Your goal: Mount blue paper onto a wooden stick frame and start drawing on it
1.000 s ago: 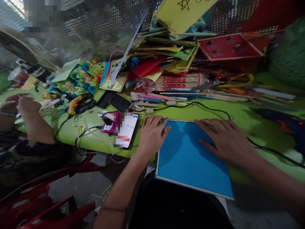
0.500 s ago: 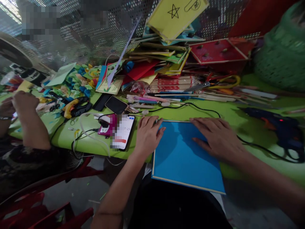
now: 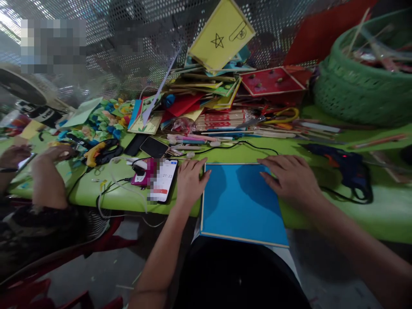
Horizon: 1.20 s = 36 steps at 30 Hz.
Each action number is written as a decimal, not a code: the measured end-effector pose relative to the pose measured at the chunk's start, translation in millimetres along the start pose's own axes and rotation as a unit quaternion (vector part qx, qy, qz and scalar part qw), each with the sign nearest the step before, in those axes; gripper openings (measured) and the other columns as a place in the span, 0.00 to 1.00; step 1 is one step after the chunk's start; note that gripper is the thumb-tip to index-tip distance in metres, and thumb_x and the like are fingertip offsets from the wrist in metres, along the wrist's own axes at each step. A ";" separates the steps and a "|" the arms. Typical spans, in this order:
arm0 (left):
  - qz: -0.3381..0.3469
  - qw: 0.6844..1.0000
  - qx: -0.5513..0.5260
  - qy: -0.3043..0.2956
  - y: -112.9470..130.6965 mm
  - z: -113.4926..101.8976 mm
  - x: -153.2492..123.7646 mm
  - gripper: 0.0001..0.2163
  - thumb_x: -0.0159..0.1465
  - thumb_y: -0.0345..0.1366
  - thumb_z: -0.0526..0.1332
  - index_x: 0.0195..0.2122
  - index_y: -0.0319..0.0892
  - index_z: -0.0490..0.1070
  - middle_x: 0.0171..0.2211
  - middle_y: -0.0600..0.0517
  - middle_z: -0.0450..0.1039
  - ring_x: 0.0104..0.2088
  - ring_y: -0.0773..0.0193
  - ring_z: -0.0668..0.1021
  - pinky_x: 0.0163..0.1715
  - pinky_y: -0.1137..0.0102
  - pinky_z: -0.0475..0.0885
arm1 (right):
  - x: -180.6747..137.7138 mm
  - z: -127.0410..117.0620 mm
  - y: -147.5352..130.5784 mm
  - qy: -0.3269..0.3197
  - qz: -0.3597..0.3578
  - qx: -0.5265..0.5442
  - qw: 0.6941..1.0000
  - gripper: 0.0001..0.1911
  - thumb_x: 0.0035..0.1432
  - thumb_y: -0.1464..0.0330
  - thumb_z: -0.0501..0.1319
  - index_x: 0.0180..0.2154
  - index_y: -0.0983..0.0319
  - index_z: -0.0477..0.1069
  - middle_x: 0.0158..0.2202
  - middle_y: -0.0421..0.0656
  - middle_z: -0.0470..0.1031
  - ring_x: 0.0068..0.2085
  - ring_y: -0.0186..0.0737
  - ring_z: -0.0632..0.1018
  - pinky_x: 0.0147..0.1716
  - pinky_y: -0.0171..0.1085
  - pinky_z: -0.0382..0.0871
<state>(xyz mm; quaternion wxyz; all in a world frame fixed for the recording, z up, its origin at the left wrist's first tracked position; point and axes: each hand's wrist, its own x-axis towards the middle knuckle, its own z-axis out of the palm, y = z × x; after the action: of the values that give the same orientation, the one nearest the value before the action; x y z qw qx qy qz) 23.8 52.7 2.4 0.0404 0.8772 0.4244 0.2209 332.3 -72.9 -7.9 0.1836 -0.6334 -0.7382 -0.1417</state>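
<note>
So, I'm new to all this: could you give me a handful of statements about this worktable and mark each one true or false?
1. The left hand is at the blue panel's upper-left corner, the right hand at its upper-right. True.
2. The dark glue gun is in the right hand. False: it lies on the green table, off to the right.
3. A yellow sheet on the pile has a star drawn on it. True.
4. The basket is red. False: it is green.
5. A lit phone lies left of the left hand. True.
</note>
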 end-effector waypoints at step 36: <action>-0.055 0.996 0.049 -0.048 16.8 -34.1 -63.1 0.19 0.81 0.38 0.56 0.69 0.47 0.75 0.70 0.46 0.75 0.72 0.52 0.74 0.70 0.53 0.71 | 11.3 -2.3 20.9 0.095 0.006 0.054 0.994 0.23 0.79 0.57 0.51 0.55 0.58 0.83 0.48 0.52 0.87 0.48 0.55 0.82 0.47 0.50 0.70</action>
<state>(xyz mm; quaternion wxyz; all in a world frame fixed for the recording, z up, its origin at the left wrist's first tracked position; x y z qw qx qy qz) -12.6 -10.1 15.1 0.0303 0.8628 0.4802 0.1551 351.7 -60.6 -1.3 0.2880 -0.6106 -0.7202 -0.1601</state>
